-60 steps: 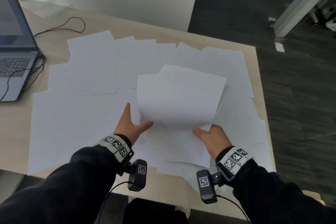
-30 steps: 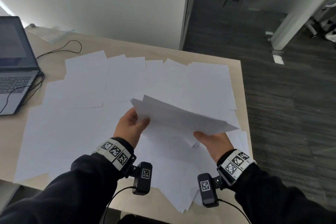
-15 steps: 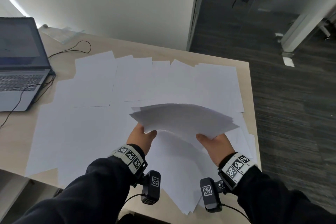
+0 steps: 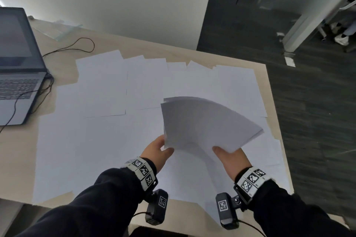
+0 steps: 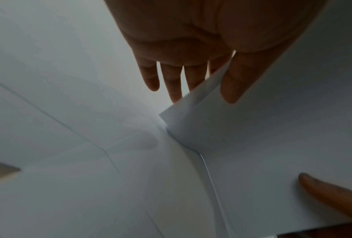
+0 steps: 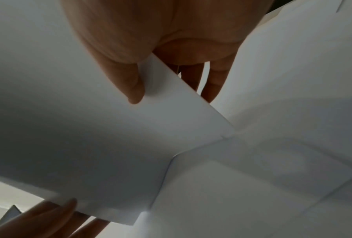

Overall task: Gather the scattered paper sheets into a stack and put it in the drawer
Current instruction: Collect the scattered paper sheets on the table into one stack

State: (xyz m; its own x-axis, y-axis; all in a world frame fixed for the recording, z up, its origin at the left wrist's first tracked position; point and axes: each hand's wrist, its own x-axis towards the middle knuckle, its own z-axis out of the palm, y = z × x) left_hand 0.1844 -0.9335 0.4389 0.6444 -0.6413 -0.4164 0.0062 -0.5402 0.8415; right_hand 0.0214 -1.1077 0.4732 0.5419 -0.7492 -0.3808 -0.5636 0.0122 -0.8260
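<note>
A small stack of white paper sheets (image 4: 204,123) is held up above the table, tilted and bowed. My left hand (image 4: 158,150) pinches its near left corner, thumb on top and fingers under, as the left wrist view shows at the stack's corner (image 5: 195,125). My right hand (image 4: 229,157) pinches the near right edge, thumb (image 6: 134,87) pressed on the sheet (image 6: 89,145). Many more loose white sheets (image 4: 107,90) lie scattered and overlapping across the table. No drawer is in view.
A light wood table (image 4: 57,67) carries an open grey laptop (image 4: 17,71) at the far left with black cables (image 4: 81,44) beside it. The table's right edge (image 4: 273,102) borders dark floor. A white wall stands behind.
The held stack has risen from lying on the table and tilted up toward me, swinging slightly to the right. Both hands kept their hold on its near edge.
</note>
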